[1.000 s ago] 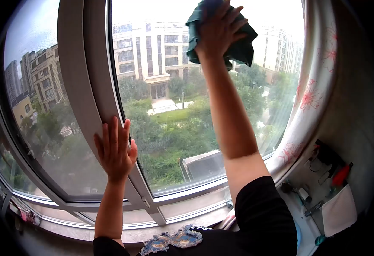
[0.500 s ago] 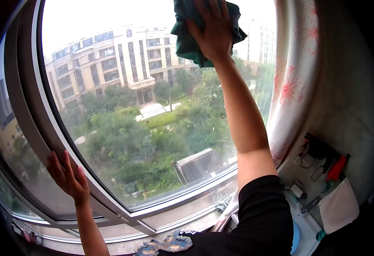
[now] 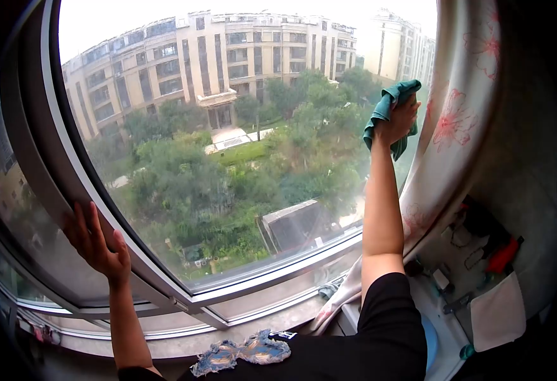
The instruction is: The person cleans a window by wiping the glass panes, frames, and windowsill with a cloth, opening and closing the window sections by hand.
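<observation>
A green cloth (image 3: 385,109) is bunched in my right hand (image 3: 400,122), against the right side of the large window pane (image 3: 227,184), close to the curtain. My right arm is stretched up and forward. On the left, my left hand (image 3: 102,246) rests against the grey window frame (image 3: 56,171) with its fingers apart and nothing in it. Faint hazy marks show on the glass.
A white curtain (image 3: 451,127) with red flowers hangs at the right edge of the window. Beyond it at lower right are a white towel (image 3: 498,314), a red item (image 3: 504,255) and a washbasin with a blue basin (image 3: 429,346). The sill (image 3: 164,347) runs below the window.
My right hand has moved down and to the right with the cloth, which is now more bunched. The view has turned, and my left hand appears farther left, still on the frame.
</observation>
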